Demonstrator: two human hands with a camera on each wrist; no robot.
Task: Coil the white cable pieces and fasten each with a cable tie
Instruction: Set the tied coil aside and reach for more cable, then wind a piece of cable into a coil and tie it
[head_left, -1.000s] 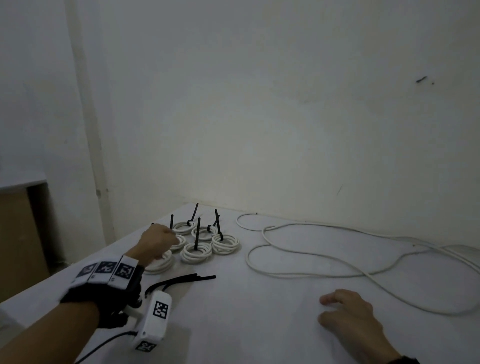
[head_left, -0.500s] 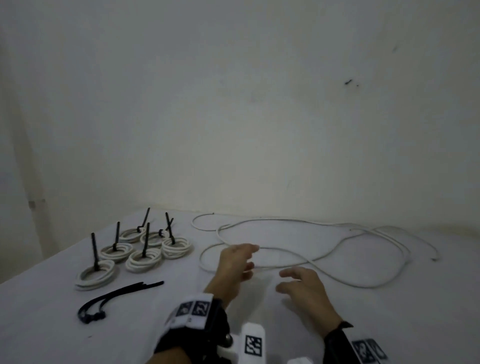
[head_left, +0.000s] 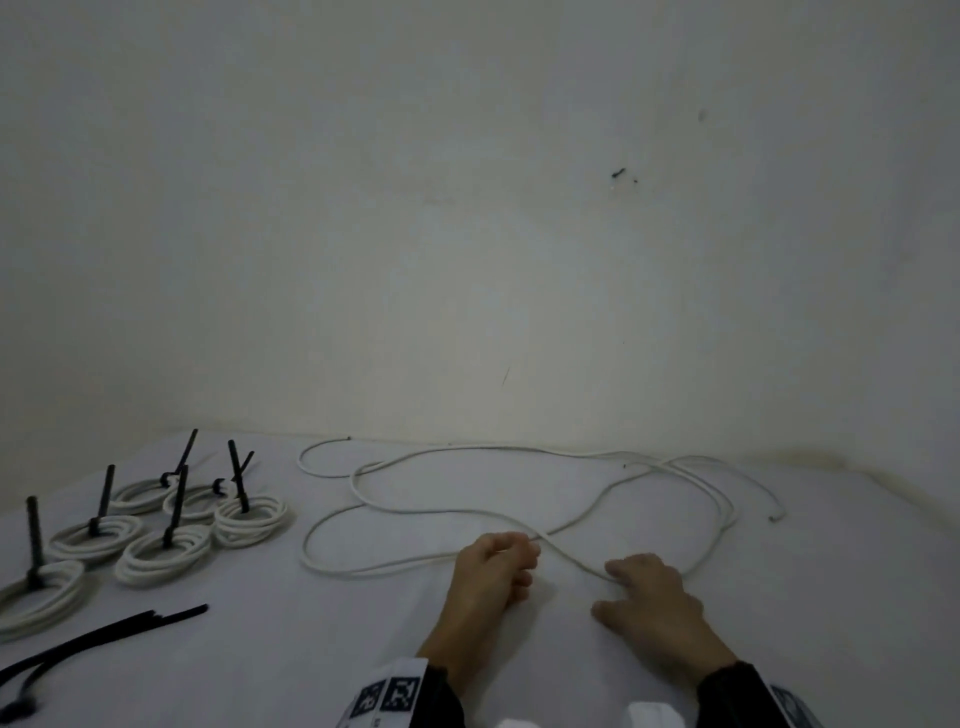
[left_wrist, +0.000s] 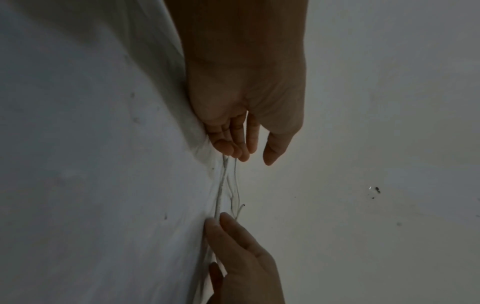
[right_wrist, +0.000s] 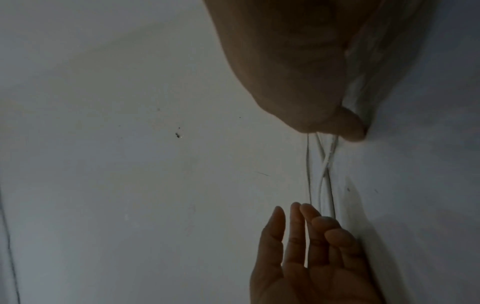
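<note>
1. White loose cable lay in open loops on the white-covered table, near the wall.
2. The left hand rested by a cable crossing, fingers relaxed, gripping nothing.
3. The right hand lay flat, fingers touching the cable.
4. Six tied coils sat far left, beside spare black cable ties.

The head view looks forward and down over the table toward a wall. Each wrist view sits close behind its own hand, rolled sideways, low along the table; all three share the loose white cable between the hands.
</note>
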